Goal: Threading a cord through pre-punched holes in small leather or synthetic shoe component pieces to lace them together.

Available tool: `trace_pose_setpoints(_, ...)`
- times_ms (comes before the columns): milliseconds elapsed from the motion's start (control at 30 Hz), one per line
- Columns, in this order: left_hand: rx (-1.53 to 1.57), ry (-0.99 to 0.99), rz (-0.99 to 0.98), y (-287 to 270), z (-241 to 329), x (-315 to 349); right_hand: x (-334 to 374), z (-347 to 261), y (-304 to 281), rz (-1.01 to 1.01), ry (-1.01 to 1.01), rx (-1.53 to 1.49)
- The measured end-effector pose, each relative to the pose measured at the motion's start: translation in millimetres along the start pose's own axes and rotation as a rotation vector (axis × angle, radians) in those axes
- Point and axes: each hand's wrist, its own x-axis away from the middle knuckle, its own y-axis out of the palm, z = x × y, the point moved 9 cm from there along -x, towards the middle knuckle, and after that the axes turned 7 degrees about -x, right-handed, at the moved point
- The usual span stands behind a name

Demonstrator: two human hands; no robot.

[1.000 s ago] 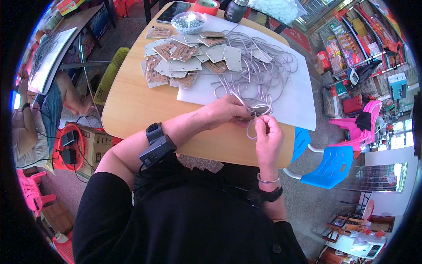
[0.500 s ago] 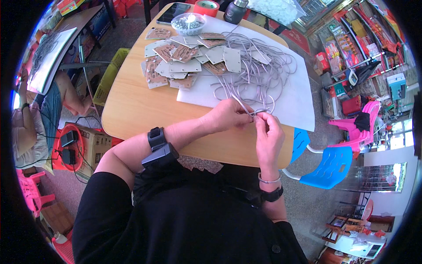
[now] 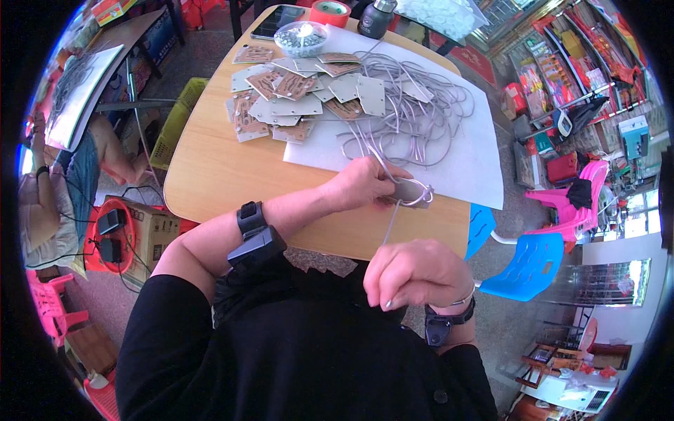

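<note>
My left hand [image 3: 361, 184] is closed on a small grey plate [image 3: 409, 191] above the near edge of the table. A grey cord loops around or through the plate's right end; exactly how is too small to tell. My right hand [image 3: 418, 272] is nearer my body, fingers pinched on that cord, and a taut length [image 3: 391, 224] runs up to the plate. A light tip shows under its fingers. Beyond my hands lies a tangle of grey cords [image 3: 401, 76]. To its left, flat plates [image 3: 295, 105], pale or brown-patterned, are heaped.
On the wooden table [image 3: 210, 158] lies a white sheet [image 3: 467, 172]. A tub of small metal pieces [image 3: 302, 41], red tape roll [image 3: 330, 10], phone [image 3: 275, 22] and dark bottle [image 3: 376, 19] stand at the far edge. Blue chair [image 3: 523, 270] right; another person's arm [image 3: 43, 203] left.
My right hand has moved away from my left, toward my body, drawing the cord out. The plate in my left hand now shows. My left hand stays about where it was.
</note>
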Motion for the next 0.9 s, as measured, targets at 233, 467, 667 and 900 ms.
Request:
trace_pose_setpoints(233,0.425,-0.168,-0.102,7,2,0,103,7,-121,1.201,-0.171,0.219)
trace_pose_setpoints(467,0.305,-0.058,-0.187,19,1,-1,134,56,-123,1.246,0.159,0.539)
trace_pose_setpoints(667,-0.351,0.066,0.133,-11,28,3,147,45,-125,1.367,0.224,0.734)
trace_pose_setpoints(900,-0.429,0.441,0.185,-10,54,11,114,55,-108,1.187,0.202,0.857)
